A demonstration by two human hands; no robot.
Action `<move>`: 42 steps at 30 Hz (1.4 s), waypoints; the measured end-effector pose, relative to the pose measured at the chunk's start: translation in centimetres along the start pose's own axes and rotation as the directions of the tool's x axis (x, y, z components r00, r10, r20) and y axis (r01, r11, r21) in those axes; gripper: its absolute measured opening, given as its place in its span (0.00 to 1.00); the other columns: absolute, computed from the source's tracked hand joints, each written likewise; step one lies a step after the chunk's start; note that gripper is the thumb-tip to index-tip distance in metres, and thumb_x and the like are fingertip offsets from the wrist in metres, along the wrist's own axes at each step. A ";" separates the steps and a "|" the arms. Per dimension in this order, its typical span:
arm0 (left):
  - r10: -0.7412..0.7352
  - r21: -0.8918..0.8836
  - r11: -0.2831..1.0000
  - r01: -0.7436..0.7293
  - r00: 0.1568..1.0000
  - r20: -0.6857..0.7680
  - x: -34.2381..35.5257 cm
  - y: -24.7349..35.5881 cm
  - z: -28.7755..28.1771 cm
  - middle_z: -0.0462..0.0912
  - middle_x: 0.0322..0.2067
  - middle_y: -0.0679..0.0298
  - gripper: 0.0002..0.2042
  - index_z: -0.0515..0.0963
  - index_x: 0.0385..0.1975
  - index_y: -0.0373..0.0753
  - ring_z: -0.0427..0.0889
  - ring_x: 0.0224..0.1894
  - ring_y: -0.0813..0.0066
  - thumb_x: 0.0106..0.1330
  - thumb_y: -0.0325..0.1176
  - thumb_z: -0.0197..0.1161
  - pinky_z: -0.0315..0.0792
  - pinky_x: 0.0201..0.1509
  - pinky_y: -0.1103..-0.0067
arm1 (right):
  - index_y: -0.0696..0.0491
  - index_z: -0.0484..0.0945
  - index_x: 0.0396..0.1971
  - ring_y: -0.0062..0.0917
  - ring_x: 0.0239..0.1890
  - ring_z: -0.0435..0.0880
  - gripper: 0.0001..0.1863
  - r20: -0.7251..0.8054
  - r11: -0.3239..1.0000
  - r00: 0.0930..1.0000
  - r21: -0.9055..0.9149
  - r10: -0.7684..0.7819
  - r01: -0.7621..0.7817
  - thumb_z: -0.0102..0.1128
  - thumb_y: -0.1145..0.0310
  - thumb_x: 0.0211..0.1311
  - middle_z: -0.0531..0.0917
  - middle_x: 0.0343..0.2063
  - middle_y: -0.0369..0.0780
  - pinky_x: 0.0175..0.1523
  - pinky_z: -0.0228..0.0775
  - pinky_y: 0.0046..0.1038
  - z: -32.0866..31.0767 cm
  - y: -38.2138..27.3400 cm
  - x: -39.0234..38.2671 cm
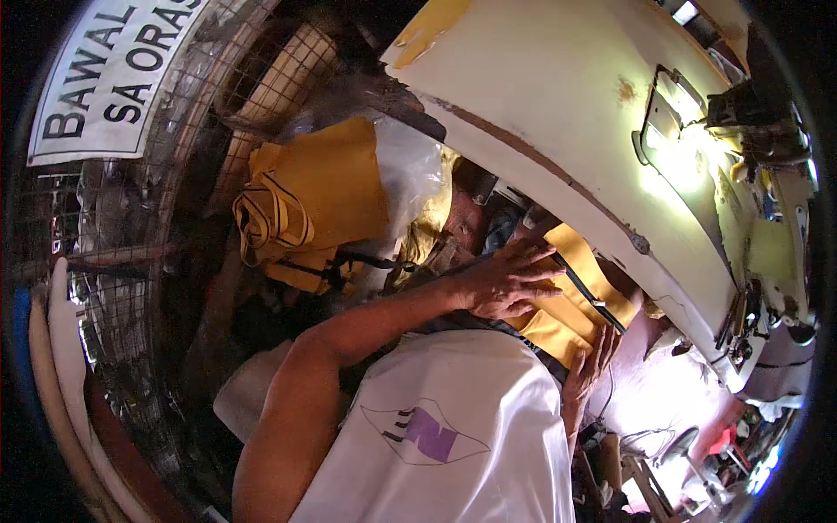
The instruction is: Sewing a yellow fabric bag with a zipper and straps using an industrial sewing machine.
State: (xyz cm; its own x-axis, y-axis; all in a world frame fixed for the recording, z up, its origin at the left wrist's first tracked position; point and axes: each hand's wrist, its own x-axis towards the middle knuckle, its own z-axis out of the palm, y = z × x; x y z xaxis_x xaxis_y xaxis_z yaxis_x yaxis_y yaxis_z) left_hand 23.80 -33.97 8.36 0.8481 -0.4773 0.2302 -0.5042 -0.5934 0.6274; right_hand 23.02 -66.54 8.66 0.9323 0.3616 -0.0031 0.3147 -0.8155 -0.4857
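Observation:
A yellow fabric piece [571, 327] with a dark zipper [586, 292] lies across my lap, under the cream tabletop's edge. A small metallic zipper pull shows on the strip. My left hand [514, 281] lies over the fabric's left part, palm down, fingers spread. At the near right edge of the piece rests my right hand [595, 356], its fingers stretched out along the cloth. Part of that hand's thumb side is hidden. Left of my left forearm sits a stack of yellow fabric pieces [336, 179] with black trim, one of them rolled up.
The cream tabletop [540, 83] with a worn edge slants overhead to the right, a bright lamp [689, 152] glaring above it. Clear plastic [410, 170] lies behind the stack. Wire mesh [105, 322] and a white sign [113, 78] stand at left. Clutter and cords fill the lower right.

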 end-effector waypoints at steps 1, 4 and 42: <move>0.008 -0.003 1.000 -0.008 1.000 0.003 0.1 -0.1 -0.1 0.53 0.74 0.61 0.28 0.68 0.66 0.53 0.47 0.76 0.51 0.64 0.41 0.63 0.44 0.77 0.52 | 0.56 0.61 0.70 0.48 0.76 0.46 0.36 -0.028 1.000 0.999 0.008 0.027 -0.027 0.40 0.44 0.73 0.58 0.72 0.48 0.76 0.36 0.49 0.2 -0.1 -0.1; 0.024 -0.019 1.000 -0.025 1.000 -0.005 0.4 -0.5 -0.5 0.54 0.73 0.60 0.29 0.68 0.66 0.51 0.48 0.76 0.51 0.63 0.39 0.64 0.45 0.77 0.54 | 0.56 0.62 0.69 0.48 0.76 0.47 0.35 -0.039 0.999 0.998 0.027 0.045 -0.044 0.40 0.45 0.73 0.59 0.72 0.48 0.76 0.36 0.48 0.5 -0.1 -0.3; 0.331 -0.115 0.943 -0.313 0.922 0.200 11.4 13.0 -3.0 0.79 0.39 0.56 0.11 0.77 0.41 0.36 0.79 0.46 0.63 0.61 0.32 0.61 0.74 0.52 0.67 | 0.55 0.78 0.49 0.31 0.47 0.82 0.12 0.418 0.490 0.613 0.870 -0.670 -0.057 0.55 0.68 0.71 0.83 0.42 0.43 0.55 0.72 0.32 -3.8 -29.4 12.2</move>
State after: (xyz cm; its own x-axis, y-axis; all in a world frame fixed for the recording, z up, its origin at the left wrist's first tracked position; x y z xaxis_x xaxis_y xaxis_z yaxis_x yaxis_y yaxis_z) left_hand 27.42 -45.23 21.39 0.5829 -0.7660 0.2710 -0.7219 -0.3352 0.6054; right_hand 25.84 -39.92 26.23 0.2866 0.9572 -0.0416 -0.0539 -0.0273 -0.9982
